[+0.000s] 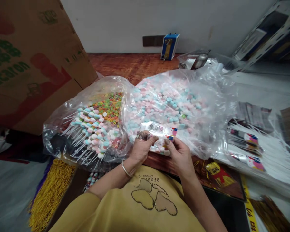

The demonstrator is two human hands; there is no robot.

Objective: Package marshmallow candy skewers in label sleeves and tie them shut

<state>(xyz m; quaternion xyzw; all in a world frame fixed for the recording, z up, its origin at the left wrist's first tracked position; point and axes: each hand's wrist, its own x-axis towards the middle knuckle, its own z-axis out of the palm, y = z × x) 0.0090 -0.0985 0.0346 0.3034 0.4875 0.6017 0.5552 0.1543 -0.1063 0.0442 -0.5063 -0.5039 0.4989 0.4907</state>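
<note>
My left hand [142, 149] and my right hand [181, 157] meet in front of me, thumbs and fingers pinching a small printed plastic wrapper [157, 129] with colourful patches at its right end. Some pastel candy pieces show just below it, and I cannot tell whether they lie inside it. Behind the hands a large clear bag [169, 100] holds many pink, blue and white marshmallows. To the left, a pile of marshmallow sticks [91, 129] rests on another clear bag, beside small multicoloured ring candies [111, 104].
A big cardboard box [36, 64] stands at left. A blue device [169, 46] sits by the wall. A metal scoop [200, 61] lies behind the marshmallow bag. Printed wrappers [244, 138] and white sticks [275, 151] lie at right. Gold fringe [53, 193] hangs lower left.
</note>
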